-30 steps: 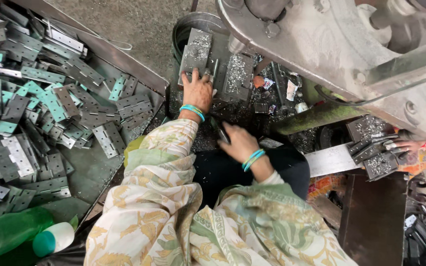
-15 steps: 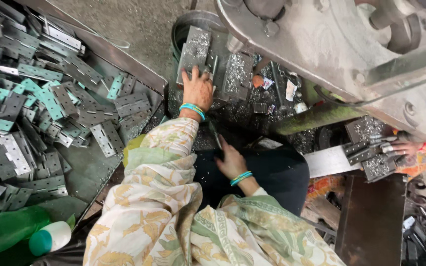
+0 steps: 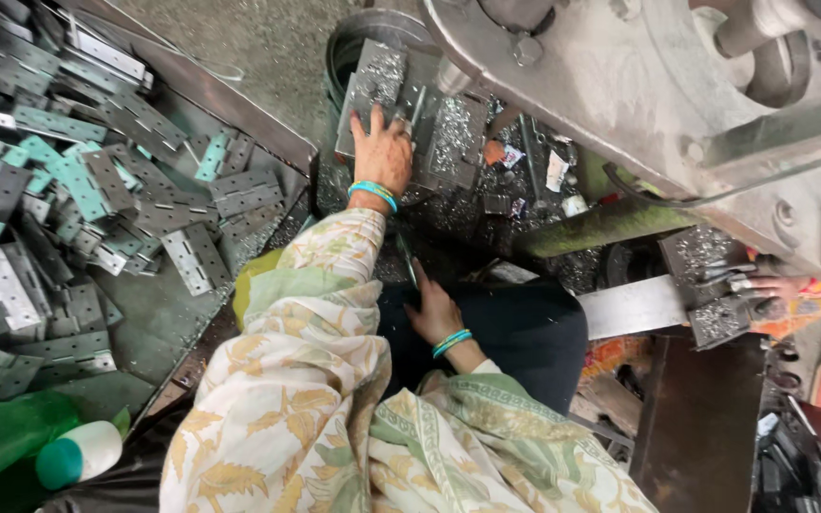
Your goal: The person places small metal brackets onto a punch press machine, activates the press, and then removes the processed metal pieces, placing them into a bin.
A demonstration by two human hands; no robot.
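Observation:
My left hand (image 3: 382,152) lies flat with its fingers spread on a grey metal plate (image 3: 448,128) speckled with shavings, at the base of a large machine. My right hand (image 3: 434,312) is low over my dark lap, its fingers closed around a thin dark metal strip (image 3: 404,258) that points up toward the plate. Both wrists wear turquoise bangles. Patterned cream and green sleeves cover both arms.
A tray on the left holds a heap of grey and teal metal hinges (image 3: 78,199). A green bottle (image 3: 21,451) lies at the bottom left. The grey machine body (image 3: 677,85) fills the upper right. Another person's hand (image 3: 773,285) rests on metal pieces at the right.
My right hand has drawn back from the plate area toward my lap, taking the thin strip with it. My left hand has stayed on the plate.

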